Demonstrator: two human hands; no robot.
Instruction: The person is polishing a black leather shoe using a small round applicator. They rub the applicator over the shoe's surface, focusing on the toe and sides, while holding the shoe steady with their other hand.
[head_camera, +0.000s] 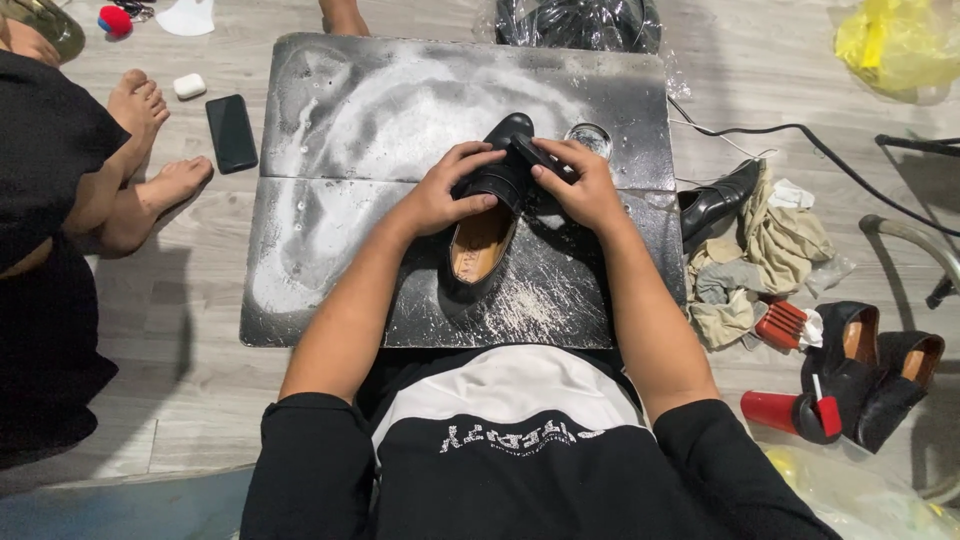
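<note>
A black shoe (488, 215) sits on the dusty board (330, 250), toe away from the person. The left hand (440, 195) clamps its vamp; the right hand (585, 190) pinches a small dark brush (540, 158) against the upper. The leather looks stiff and smooth — likely slippery — so holding across the sides seems surest.

Black shoe (490, 215) is showing glossy smooth leather, tan lining inside. Dark board (400, 120) is looking matt, rough, white-dusted. Floor (190, 370) is reading as pale wood-look planks.
</note>
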